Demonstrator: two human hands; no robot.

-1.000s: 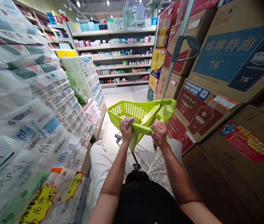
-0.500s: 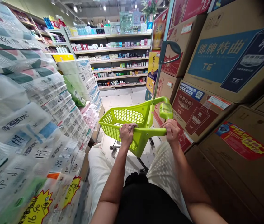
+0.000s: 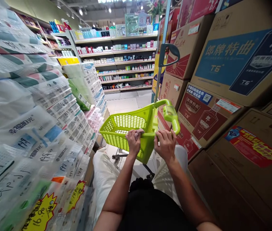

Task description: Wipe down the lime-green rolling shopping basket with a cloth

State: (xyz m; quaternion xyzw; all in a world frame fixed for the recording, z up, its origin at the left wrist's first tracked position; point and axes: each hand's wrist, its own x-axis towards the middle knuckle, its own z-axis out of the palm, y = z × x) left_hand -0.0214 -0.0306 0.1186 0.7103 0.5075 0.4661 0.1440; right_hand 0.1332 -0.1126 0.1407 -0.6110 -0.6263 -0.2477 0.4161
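A lime-green shopping cart [image 3: 148, 146] stands in front of me, turned so its basket points left and its handle lies to the right. My left hand [image 3: 133, 144] is closed around a crumpled pinkish-grey cloth [image 3: 140, 131], pressed on the near top rim of the basket. Just to its right, my right hand [image 3: 166, 144] lies with fingers curled over the same green bar, close to the corner of the handle. The handle's far side carries a thick moulded block [image 3: 169, 112]. No goods show inside the basket.
Wrapped tissue packs [image 3: 61, 131] rise in stacks along the left. Cardboard cartons [image 3: 237, 57] are piled high on the right, beside an upright metal pole with a dark grey grip [image 3: 174, 53]. Across the aisle stand shelves [image 3: 126, 61] of small boxes and bottles.
My right hand has slid left along the bar, away from the handle's corner and nearer my left hand. My left hand has shifted slightly right and down with the cloth. The cart has turned slightly.
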